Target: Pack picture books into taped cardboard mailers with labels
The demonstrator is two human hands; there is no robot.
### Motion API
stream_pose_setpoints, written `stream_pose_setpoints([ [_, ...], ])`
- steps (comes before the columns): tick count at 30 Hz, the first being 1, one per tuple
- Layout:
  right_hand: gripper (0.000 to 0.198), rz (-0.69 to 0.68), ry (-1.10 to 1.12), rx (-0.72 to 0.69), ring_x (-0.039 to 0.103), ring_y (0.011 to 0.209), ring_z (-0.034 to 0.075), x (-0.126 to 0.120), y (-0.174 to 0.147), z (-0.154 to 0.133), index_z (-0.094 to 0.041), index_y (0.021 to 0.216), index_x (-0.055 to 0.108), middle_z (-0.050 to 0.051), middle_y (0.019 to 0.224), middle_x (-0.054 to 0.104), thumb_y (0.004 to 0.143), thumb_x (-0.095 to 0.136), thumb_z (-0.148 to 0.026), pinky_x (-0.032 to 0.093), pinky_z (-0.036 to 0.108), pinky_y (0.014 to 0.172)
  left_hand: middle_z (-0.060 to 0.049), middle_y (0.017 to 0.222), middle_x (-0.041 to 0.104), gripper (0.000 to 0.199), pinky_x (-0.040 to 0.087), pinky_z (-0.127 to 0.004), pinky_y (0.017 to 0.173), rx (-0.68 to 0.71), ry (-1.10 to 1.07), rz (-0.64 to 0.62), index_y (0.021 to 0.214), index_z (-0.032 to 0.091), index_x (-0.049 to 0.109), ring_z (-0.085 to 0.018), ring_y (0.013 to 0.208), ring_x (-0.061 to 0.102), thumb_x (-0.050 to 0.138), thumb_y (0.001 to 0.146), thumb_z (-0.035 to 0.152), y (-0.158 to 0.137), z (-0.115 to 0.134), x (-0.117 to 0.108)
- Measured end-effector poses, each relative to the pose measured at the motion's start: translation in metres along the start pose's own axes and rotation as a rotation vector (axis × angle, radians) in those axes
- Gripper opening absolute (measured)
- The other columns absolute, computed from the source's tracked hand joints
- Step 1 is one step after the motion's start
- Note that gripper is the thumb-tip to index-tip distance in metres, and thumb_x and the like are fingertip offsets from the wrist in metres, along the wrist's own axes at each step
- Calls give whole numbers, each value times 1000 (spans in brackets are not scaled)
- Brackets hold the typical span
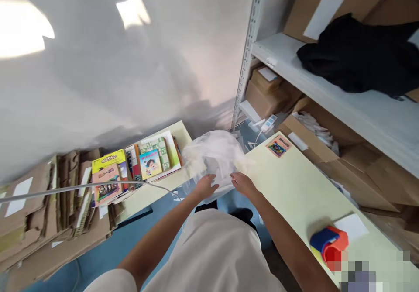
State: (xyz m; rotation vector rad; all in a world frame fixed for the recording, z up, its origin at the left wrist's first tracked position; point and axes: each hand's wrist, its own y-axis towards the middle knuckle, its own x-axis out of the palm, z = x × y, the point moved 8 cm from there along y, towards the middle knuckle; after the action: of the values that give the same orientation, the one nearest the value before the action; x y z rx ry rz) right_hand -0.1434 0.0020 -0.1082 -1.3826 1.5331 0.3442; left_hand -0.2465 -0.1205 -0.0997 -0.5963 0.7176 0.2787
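Observation:
A translucent white plastic bag (214, 150) bulges up between the two pale tabletops, its mouth facing me. My left hand (206, 187) is at the near left side of the bag, thumb and fingers apart, with nothing visible between them. At the near right side is my right hand (242, 184), its fingers slightly bent and apart, close to the plastic. Whether either hand touches the bag's edge I cannot tell. What lies inside the bag is blurred.
Books (151, 163) lie on the left table, beside stacked flattened cardboard (62, 200). A grey cable (131, 182) crosses there. The right table (278, 191) bears a small booklet (279, 145) and a red-and-blue item (329, 242). Shelving (327, 87) with cartons stands right.

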Motion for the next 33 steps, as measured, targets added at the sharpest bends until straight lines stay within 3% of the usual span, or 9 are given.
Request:
stream_pose_setpoints([
  [4, 47, -193, -66, 36, 63, 101, 19, 43, 66, -20, -20, 123, 57, 9, 110, 66, 82, 44, -1, 46, 26, 83, -17, 116, 63, 34, 41, -40, 97, -65, 43, -78, 114, 14, 60, -30, 112, 57, 55, 80, 18, 21, -39, -1],
  [7, 60, -294, -114, 67, 65, 93, 19, 73, 95, -25, -27, 122, 58, 8, 113, 64, 71, 54, 4, 47, 26, 75, -15, 109, 66, 30, 42, -40, 96, -89, 33, -140, 107, 15, 63, -29, 110, 58, 52, 79, 11, 35, -56, 7],
  [11, 37, -338, -169, 97, 62, 100, 25, 96, 108, -23, -20, 99, 69, 14, 120, 58, 73, 55, 1, 48, 33, 77, -14, 111, 66, 31, 43, -38, 95, -116, 12, -198, 106, 16, 63, -28, 110, 58, 52, 79, 10, 46, -73, 20],
  [14, 29, -301, -171, 108, 61, 99, 26, 96, 112, -17, -13, 91, 70, 18, 111, 60, 82, 46, -3, 47, 36, 79, -14, 114, 65, 32, 42, -39, 96, -135, -17, -214, 110, 17, 62, -28, 111, 58, 54, 79, 14, 48, -82, 26],
  [18, 29, -176, -142, 132, 57, 104, 22, 68, 115, -15, -17, 102, 68, 13, 117, 58, 89, 42, -12, 45, 32, 84, -15, 114, 64, 39, 43, -42, 94, -157, -50, -196, 120, 15, 55, -30, 111, 57, 55, 82, 26, 46, -79, 23],
  [22, 24, 232, -69, 90, 54, 104, 21, 6, 99, -33, -20, 98, 69, 10, 123, 55, 90, 46, -20, 42, 33, 90, -17, 130, 52, 64, 42, -41, 97, -104, -132, 23, 132, 14, 42, -29, 120, 50, 65, 77, 37, 50, -56, -7],
  [27, 12, 651, -39, -100, 55, 96, 22, -52, 53, -62, -21, 81, 68, 8, 105, 61, 83, 57, -19, 41, 37, 86, -11, 114, 61, 25, 44, -42, 95, -4, -329, 412, 104, 19, 59, -25, 111, 56, 60, 79, 22, 49, -40, -62],
  [30, 14, 808, -16, -214, 56, 99, 21, -69, 30, -70, -21, 78, 64, 8, 102, 62, 79, 53, -12, 42, 38, 88, -10, 104, 65, 31, 51, -36, 82, 12, -494, 399, 112, 18, 54, -21, 95, 64, 56, 81, 20, 50, -40, -76],
  [33, 17, 913, -19, -279, 58, 93, 20, -78, 14, -75, -21, 73, 60, 7, 95, 63, 77, 49, -8, 45, 37, 86, -8, 100, 68, 26, 50, -38, 86, 198, -430, 311, 100, 19, 60, -22, 95, 64, 64, 75, 25, 48, -14, -88],
])
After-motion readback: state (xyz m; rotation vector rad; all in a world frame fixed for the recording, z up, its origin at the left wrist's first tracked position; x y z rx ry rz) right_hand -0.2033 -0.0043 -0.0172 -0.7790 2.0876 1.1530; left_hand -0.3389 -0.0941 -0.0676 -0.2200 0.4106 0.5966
